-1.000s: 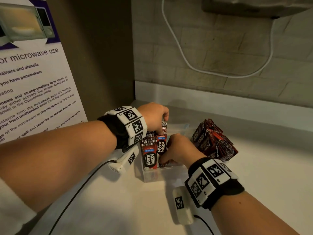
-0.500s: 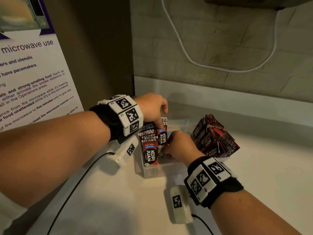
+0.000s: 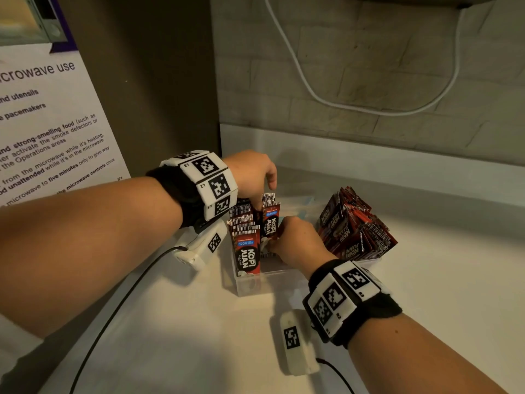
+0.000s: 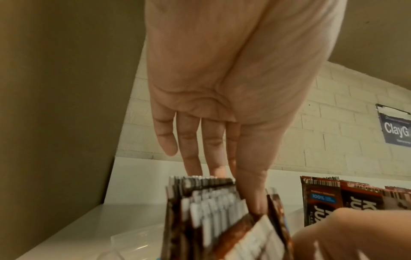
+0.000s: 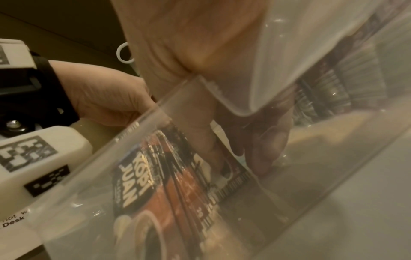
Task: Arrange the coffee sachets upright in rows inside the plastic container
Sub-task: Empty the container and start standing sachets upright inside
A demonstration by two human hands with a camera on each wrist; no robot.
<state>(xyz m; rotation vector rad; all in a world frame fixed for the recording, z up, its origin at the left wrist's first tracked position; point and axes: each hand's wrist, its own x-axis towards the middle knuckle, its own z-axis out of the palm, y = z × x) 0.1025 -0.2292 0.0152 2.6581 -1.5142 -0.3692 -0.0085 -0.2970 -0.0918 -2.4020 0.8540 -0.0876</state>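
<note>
While the left hand (image 3: 252,174), fingers (image 4: 189,149) straight, braces one sachet row (image 3: 241,223), the right hand (image 3: 298,245) pinches a single sachet (image 3: 271,223). One heap (image 3: 355,231) lies at the container's (image 3: 250,285) two o'clock.

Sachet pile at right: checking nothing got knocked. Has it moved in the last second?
No. The sachet pile keeps its place just right of the plastic container.
</note>
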